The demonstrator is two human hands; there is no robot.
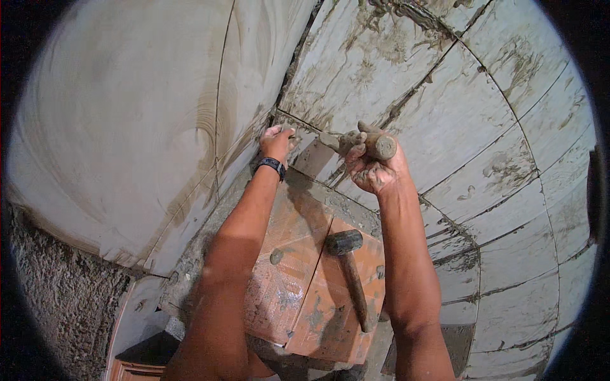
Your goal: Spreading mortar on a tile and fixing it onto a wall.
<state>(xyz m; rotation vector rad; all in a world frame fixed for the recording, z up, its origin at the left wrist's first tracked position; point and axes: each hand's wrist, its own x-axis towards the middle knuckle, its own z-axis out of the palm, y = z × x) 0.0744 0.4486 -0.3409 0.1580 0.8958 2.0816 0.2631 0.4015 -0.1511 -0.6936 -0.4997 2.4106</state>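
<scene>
My right hand [375, 168] is wrapped round the thick round handle of a mortar-smeared trowel [384, 147]. The handle's butt faces me, and the far end points left toward the tiled wall; its blade is hard to make out. My left hand [277, 143], with a dark watch [272, 166] at the wrist, is at the corner where two tiled walls meet. Its fingers are curled in close to the lower edge of the wall tiles [314, 155], and whatever they pinch, if anything, is hidden. Grey mortar coats the fingers of my right hand.
Below my arms, a rubber mallet [346, 244] lies on orange ribbed-back tiles [286, 279], with a lump of mortar [276, 256] nearby. Large pale tiles [127, 127] cover the left wall, above rough plaster [57, 298]. Mortar-streaked tiles [470, 127] cover the right wall.
</scene>
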